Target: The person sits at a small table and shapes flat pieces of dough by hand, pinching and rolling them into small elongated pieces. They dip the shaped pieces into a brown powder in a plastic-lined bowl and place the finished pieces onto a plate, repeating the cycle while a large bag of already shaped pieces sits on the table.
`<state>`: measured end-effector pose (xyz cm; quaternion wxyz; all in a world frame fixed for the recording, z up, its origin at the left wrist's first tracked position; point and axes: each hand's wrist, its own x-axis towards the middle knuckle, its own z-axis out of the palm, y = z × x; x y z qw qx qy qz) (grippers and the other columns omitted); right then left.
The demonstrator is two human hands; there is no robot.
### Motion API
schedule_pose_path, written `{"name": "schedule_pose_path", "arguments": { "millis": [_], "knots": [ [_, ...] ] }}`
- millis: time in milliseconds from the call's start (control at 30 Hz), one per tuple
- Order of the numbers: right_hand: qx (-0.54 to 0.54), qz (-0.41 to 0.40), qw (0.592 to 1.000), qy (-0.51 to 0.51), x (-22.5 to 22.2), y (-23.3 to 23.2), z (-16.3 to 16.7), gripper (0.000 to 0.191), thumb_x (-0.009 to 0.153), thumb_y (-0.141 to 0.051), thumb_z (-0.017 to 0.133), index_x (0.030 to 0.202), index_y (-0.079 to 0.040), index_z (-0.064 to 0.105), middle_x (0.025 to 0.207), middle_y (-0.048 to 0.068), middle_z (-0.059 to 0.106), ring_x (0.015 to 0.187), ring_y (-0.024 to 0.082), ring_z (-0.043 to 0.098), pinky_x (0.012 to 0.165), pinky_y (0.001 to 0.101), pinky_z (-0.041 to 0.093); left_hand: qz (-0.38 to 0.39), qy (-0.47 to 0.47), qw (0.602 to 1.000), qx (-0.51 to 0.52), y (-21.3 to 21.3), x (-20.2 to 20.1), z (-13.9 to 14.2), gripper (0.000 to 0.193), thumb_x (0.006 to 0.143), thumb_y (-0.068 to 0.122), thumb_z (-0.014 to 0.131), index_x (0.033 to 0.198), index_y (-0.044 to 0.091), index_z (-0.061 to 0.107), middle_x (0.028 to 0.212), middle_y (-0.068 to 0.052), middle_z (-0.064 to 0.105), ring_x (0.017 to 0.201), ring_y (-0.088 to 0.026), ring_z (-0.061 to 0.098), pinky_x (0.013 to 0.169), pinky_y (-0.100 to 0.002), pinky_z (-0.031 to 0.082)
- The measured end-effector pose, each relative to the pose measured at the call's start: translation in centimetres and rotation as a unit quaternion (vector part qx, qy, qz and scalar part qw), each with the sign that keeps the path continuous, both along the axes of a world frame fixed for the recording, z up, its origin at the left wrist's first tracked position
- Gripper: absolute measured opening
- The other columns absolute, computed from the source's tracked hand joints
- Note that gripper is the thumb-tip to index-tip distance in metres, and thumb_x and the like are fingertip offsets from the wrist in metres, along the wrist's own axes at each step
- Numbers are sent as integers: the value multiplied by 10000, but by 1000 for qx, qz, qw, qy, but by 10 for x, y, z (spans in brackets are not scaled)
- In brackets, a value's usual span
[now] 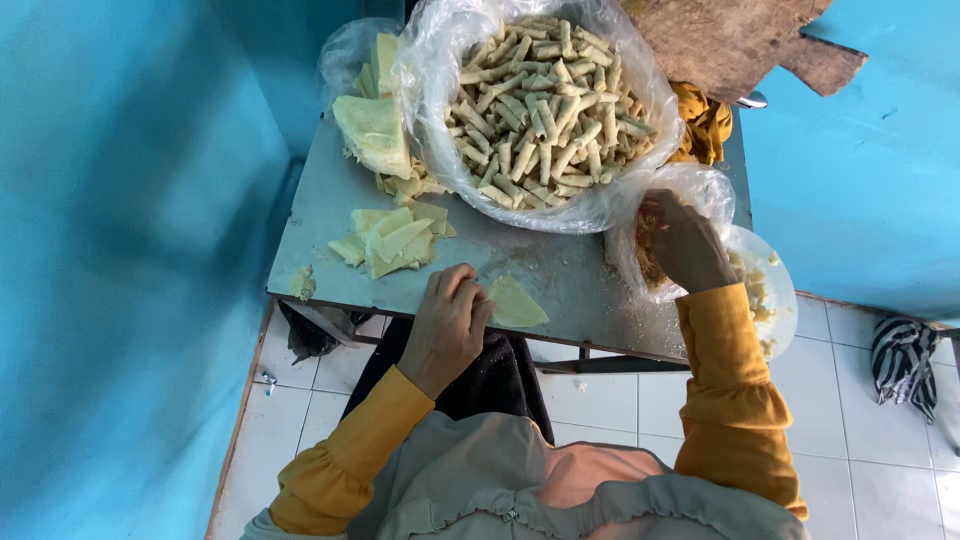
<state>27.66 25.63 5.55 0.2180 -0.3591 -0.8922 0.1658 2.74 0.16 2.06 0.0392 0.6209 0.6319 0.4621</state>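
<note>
A person in yellow sleeves works at a metal surface (330,200). The left hand (448,322), fingers curled, presses on a triangular dough wrapper (517,303) at the near edge. The right hand (686,240) reaches into a clear plastic bag of filling (700,186); its grip cannot be made out. Rolled pastries (540,100) fill a lined basin behind.

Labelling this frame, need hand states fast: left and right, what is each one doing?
Left hand: fingers curled, pressing a triangular dough sheet on the metal table.
Right hand: reaching into a clear plastic bag of filling; grip cannot be told.
</note>
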Motion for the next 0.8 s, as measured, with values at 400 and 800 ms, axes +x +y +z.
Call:
{"name": "schedule_pose_path", "arguments": {
  "millis": [400, 800],
  "knots": [
    [-2, -22, 984, -175, 21, 6, -21, 352, 940, -132, 611, 1278, -156, 516, 815, 257, 695, 757, 463, 702, 652, 551, 545, 1, -40, 997, -61, -5, -1, 15, 219, 858, 81, 725, 980, -37, 588, 1133, -194, 537, 1035, -387, 580, 882, -457, 494],
    [-56, 148, 979, 131, -17, -42, 17, 140, 892, -23, 756, 979, 9, 652, 1040, 139, 621, 755, 157, 639, 619, 268, 545, 4, -49, 996, -69, -2, -3, 6, 180, 841, 31, 725, 912, -30, 572, 1060, -173, 531, 952, -382, 588, 827, -454, 498]
  ]
}}
